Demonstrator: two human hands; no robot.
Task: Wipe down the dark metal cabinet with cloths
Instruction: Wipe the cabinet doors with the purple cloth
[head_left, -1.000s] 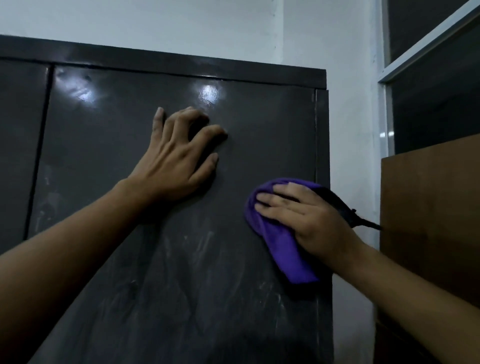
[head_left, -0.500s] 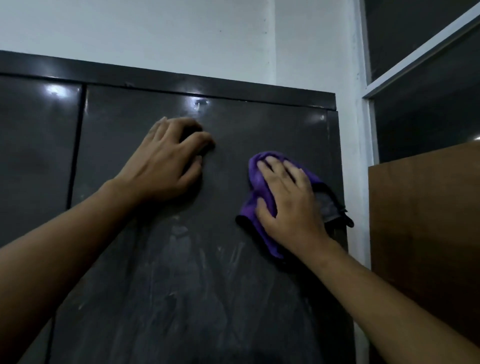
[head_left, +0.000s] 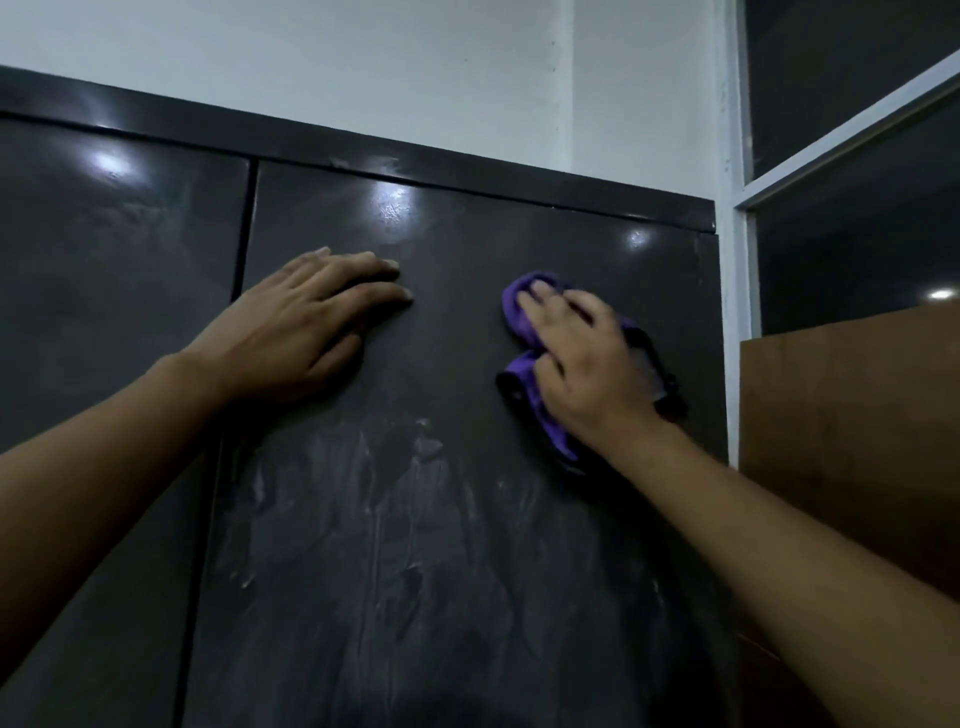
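The dark metal cabinet (head_left: 447, 561) fills most of the view, with two doors and a seam left of centre. Pale smears streak the right door below my hands. My left hand (head_left: 306, 332) lies flat on the upper part of the right door, fingers together, holding nothing. My right hand (head_left: 587, 364) presses a purple cloth (head_left: 519, 312) against the same door near its right edge. The cloth bunches out above and below my fingers, and most of it is hidden under my palm.
A white wall (head_left: 363, 67) rises above and behind the cabinet. To the right stands a brown wooden panel (head_left: 852, 447), close to the cabinet's side. Above the panel is a dark window with a white frame (head_left: 841, 119).
My right hand has carried the purple cloth up and leftward across the door, from near the right edge. My left hand stays flat on the door. The camera has tilted upward.
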